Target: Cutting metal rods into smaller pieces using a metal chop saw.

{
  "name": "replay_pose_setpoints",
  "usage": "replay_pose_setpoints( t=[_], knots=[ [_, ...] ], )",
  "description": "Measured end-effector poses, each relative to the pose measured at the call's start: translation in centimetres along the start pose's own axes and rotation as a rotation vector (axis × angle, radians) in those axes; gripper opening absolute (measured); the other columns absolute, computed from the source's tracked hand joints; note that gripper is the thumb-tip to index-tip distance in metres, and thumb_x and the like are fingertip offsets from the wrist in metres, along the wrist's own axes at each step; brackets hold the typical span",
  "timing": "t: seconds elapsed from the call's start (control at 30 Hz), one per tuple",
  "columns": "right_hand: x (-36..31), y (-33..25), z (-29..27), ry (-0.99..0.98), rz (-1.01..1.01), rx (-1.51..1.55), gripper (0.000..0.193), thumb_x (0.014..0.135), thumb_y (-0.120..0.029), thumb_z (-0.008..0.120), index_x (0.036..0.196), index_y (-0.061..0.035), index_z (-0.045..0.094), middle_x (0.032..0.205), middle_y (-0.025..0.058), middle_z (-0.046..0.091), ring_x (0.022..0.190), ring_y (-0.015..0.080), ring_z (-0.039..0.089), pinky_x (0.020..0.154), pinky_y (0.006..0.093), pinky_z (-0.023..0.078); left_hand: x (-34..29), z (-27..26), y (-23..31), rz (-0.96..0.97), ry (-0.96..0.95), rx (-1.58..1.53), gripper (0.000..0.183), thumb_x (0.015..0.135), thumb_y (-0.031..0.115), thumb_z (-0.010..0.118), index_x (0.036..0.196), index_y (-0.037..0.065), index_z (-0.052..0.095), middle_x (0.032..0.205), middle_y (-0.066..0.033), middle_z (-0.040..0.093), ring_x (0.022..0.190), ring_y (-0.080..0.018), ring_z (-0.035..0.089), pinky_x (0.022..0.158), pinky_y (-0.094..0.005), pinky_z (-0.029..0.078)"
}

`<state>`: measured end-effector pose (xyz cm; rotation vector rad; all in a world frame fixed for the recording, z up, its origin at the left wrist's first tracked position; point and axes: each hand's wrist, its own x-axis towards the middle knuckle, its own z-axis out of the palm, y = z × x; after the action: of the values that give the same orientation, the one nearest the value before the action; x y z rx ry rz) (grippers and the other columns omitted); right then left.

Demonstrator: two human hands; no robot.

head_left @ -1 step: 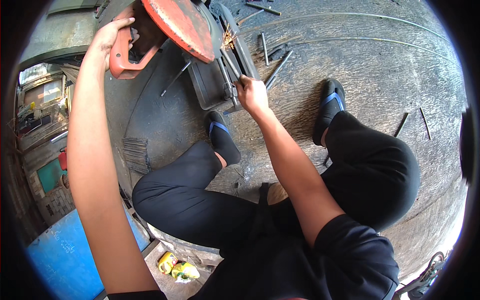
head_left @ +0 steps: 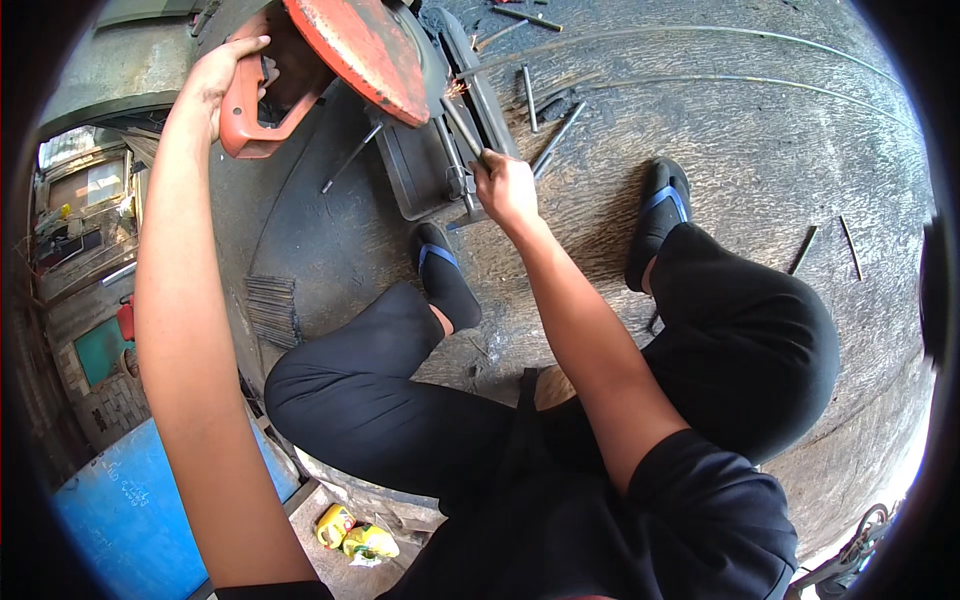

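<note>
At the upper left, my left hand is closed round the orange handle of a chop saw. The saw's red-orange blade guard slants down to the right over its dark metal base. My right hand grips the near end of a thin metal rod, which points away from me toward the saw. Small orange sparks show at the rod's far end, beside the guard. A clamp screw sits on the base just left of my right hand. The blade's edge is hidden.
Short cut rods lie right of the saw, and long thin rods stretch away rightward. A row of short rods lies by my left knee. My sandalled feet flank the near floor. Yellow packets sit lower left, near a blue panel.
The spark spray at the rod's far end has shrunk to a small cluster. Both hands, the saw and the rod look unmoved.
</note>
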<state>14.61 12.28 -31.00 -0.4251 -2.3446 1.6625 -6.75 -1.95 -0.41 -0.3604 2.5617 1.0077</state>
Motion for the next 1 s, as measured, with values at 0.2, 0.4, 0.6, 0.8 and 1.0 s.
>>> replay_pose_setpoints(
  t=[0.2, 0.4, 0.6, 0.8, 1.0],
  knots=[
    [1.6, 2.2, -1.5, -0.368, 0.857, 0.835, 0.033, 0.092, -0.028, 0.042, 0.097, -0.0041, 0.063, 0.062, -0.002, 0.049, 0.05, 0.0079, 0.038, 0.045, 0.0227, 0.032, -0.3, 0.1, -0.2, 0.012, 0.011, -0.022, 0.044, 0.08, 0.032, 0.071, 0.112, 0.007, 0.054, 0.089, -0.0023, 0.063, 0.073, -0.0127, 0.063, 0.059, -0.0229, 0.048],
    [2.2, 2.9, -3.7, -0.608, 0.947, 1.216, 0.038, 0.095, -0.029, 0.032, 0.096, -0.0022, 0.059, 0.06, -0.0031, 0.04, 0.05, 0.0103, 0.038, 0.046, 0.0234, 0.03, 0.4, -0.2, -0.1, -0.004, 0.017, 0.014, 0.036, 0.081, 0.029, 0.07, 0.105, 0.006, 0.057, 0.082, -0.004, 0.063, 0.066, -0.0136, 0.062, 0.054, -0.023, 0.048],
    [2.4, 1.3, -3.0, -0.638, 0.881, 1.235, 0.034, 0.094, -0.03, 0.034, 0.089, -0.0045, 0.056, 0.06, -0.0026, 0.041, 0.053, 0.0114, 0.042, 0.048, 0.0243, 0.032, 0.0, 0.1, -0.3, 0.019, 0.025, -0.042, 0.035, 0.082, 0.028, 0.068, 0.107, 0.006, 0.057, 0.085, -0.0031, 0.063, 0.07, -0.014, 0.062, 0.06, -0.0239, 0.049],
    [2.2, 0.7, -2.5, -0.676, 0.869, 1.083, 0.028, 0.095, -0.03, 0.038, 0.088, -0.0082, 0.055, 0.064, -0.0031, 0.044, 0.049, 0.0075, 0.035, 0.045, 0.0223, 0.028, -0.1, 0.2, -0.1, 0.03, -0.011, -0.046, 0.038, 0.082, 0.029, 0.069, 0.11, 0.007, 0.057, 0.089, -0.0027, 0.064, 0.075, -0.0142, 0.063, 0.066, -0.0254, 0.05],
    [1.8, 0.1, -2.1, -0.583, 0.76, 0.968, 0.022, 0.095, -0.025, 0.046, 0.085, -0.0069, 0.055, 0.061, -0.0047, 0.042, 0.047, 0.0053, 0.032, 0.043, 0.0224, 0.027, 0.3, -0.1, -0.3, 0.033, -0.006, -0.03, 0.035, 0.081, 0.03, 0.069, 0.106, 0.007, 0.058, 0.088, -0.0032, 0.065, 0.077, -0.0144, 0.063, 0.067, -0.0253, 0.05]
  ],
)
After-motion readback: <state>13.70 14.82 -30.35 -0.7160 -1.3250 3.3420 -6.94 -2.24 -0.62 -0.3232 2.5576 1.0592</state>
